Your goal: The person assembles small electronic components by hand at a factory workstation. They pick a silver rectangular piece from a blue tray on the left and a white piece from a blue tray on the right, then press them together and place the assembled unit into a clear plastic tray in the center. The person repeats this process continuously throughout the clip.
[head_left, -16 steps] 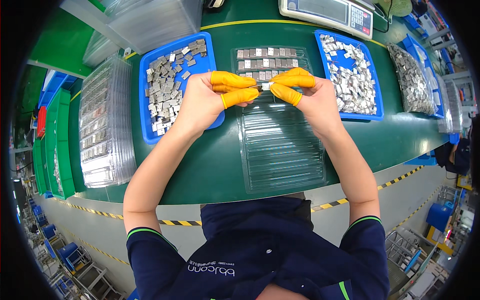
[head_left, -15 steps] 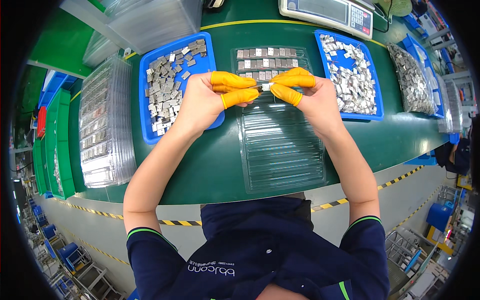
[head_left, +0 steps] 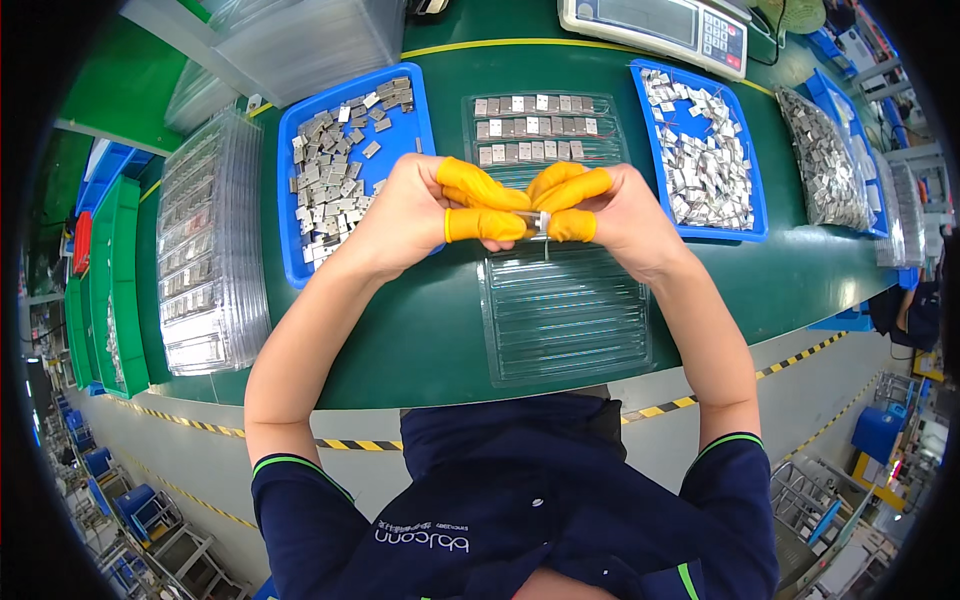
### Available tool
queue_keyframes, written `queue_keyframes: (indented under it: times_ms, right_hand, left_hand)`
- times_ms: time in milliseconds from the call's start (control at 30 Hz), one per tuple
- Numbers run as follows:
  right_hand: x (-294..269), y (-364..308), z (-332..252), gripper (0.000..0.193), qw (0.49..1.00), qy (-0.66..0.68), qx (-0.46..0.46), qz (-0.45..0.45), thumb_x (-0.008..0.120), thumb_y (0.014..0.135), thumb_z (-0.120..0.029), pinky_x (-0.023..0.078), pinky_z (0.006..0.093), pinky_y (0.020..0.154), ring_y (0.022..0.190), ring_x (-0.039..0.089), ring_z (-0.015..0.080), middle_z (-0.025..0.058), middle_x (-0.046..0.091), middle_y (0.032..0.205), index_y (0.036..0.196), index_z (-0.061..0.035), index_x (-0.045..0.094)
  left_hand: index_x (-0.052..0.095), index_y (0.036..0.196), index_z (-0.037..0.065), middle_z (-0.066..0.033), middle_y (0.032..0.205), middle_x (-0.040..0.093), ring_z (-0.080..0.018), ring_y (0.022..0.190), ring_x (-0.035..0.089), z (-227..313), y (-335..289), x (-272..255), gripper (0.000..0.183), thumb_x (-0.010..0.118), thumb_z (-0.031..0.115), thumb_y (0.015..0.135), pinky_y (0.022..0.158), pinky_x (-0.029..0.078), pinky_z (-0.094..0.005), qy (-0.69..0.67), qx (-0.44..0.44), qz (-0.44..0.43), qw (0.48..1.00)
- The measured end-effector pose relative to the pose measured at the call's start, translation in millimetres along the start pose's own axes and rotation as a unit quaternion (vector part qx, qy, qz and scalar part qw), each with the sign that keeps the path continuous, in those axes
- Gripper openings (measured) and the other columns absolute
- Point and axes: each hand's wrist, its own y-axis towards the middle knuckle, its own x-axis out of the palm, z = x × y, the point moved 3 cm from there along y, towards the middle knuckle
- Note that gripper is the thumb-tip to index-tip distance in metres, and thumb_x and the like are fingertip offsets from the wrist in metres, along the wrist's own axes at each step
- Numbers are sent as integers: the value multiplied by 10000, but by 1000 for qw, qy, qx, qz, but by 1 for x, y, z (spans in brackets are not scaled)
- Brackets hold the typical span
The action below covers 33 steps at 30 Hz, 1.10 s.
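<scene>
Yellow finger cots cover the fingertips of my left hand (head_left: 425,212) and my right hand (head_left: 615,212). Both hands meet over a clear ribbed plastic tray (head_left: 565,330). Between the pinched fingertips is a small white-and-metal connector piece (head_left: 542,222); the fingers hide much of it. My left fingers close on its left side, my right fingers on its right side. Just beyond the hands, several rows of small silver and white metal pieces (head_left: 532,127) lie in the tray's upper slots, the nearest row shorter than the others.
At left, a blue bin (head_left: 290,220) holds grey metal pieces; at right, another blue bin (head_left: 762,215) holds white ones. Stacked clear trays (head_left: 215,260) stand far left. A scale (head_left: 655,25) sits at the back. A bag of metal pieces (head_left: 825,160) lies far right.
Both hands have drawn nearer to me with the small piece between them, uncovering the third row of pieces in the tray. The fingers have shifted their grip around it.
</scene>
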Motion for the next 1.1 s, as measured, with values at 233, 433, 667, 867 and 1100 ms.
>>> queue_keyframes:
  times_ms: [233, 433, 667, 867, 1100]
  right_hand:
    - [3, 0, 0, 130, 998, -26, -55, 22, 699, 698, -7, 460, 266, 775, 826, 587, 158, 79, 633, 878, 825, 14, 682]
    - [1, -3, -4, 144, 972, -125, -186, 66, 720, 695, -41, 454, 277, 790, 834, 586, 172, 73, 638, 879, 833, -15, 688]
    - [-48, 0, -28, 120, 818, -463, -252, 232, 719, 664, -96, 437, 323, 797, 819, 583, 193, 56, 648, 813, 774, -53, 696]
    - [-61, 6, -11, 113, 655, -676, -248, 231, 716, 635, -119, 357, 396, 920, 800, 554, 213, 74, 621, 767, 731, -63, 700]
    - [-66, 8, 2, 137, 673, -678, -230, 188, 694, 649, -108, 362, 395, 909, 832, 557, 241, 87, 610, 771, 781, -73, 703]
  left_hand:
    - [653, 891, -55, -143, 781, 656, -174, 619, 617, -5, -1, 1, 194, 700, 2, 712, 624, 516, -272, -8, -13, 30, 999]
    - [638, 940, -50, -135, 833, 657, -171, 657, 623, -6, -5, 7, 230, 696, 21, 729, 665, 514, -263, -78, -1, 45, 996]
    - [553, 1124, -32, -126, 1018, 637, -175, 941, 614, -8, 0, 16, 396, 682, 42, 757, 790, 492, -254, 110, 128, 109, 980]
    - [666, 917, 28, -97, 991, 655, -224, 889, 617, -13, -3, 25, 211, 698, 43, 709, 792, 484, -313, 424, 213, 76, 877]
    - [668, 910, 26, -99, 950, 663, -224, 883, 617, -5, -4, 18, 196, 690, 39, 715, 787, 482, -308, 438, 202, 109, 869]
